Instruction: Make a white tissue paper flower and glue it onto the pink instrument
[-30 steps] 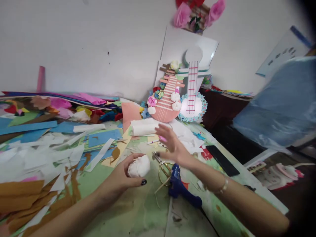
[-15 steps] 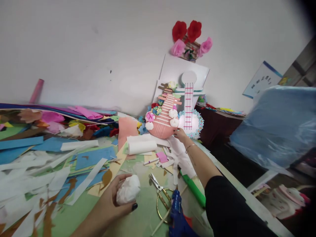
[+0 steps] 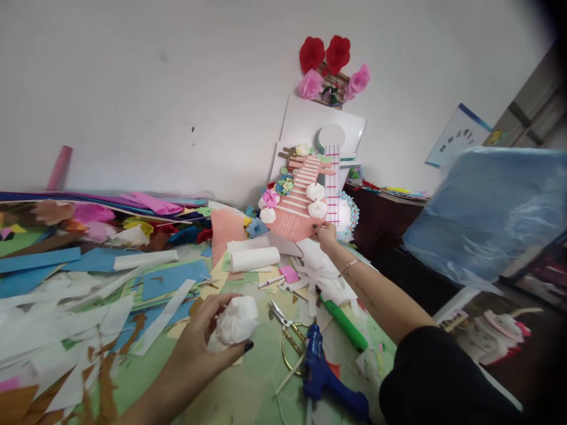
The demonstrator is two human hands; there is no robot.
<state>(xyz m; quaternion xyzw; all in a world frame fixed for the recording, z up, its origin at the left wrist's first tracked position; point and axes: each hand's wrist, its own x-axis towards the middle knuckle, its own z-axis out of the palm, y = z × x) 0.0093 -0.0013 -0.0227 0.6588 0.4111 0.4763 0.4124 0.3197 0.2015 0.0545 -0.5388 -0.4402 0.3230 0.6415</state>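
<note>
Between the thumb and fingers of my left hand (image 3: pixel 212 336) is a crumpled white paper flower (image 3: pixel 238 320), held above the green table. My right hand (image 3: pixel 326 235) reaches forward and pinches the lower right edge of a pink paper lute (image 3: pixel 292 219). White strips cross the lute's neck, and white, pink and blue-green paper flowers sit along its sides. Behind it stands a white paper instrument (image 3: pixel 332 177) with pink lines and a blue flowered rim. Gold-handled scissors (image 3: pixel 290 336) and a blue glue gun (image 3: pixel 316 366) lie between my arms.
Blue, white and brown paper scraps (image 3: pixel 172 280) cover the left side. A white paper roll (image 3: pixel 254 258) lies before the lute. A green tube (image 3: pixel 343 324) rests by my right forearm. Blue plastic (image 3: pixel 487 206) covers something at right.
The pink lute has been pulled out and tilted by my right hand, now covering part of the white instrument. My left hand with the white flower is slightly higher and further right.
</note>
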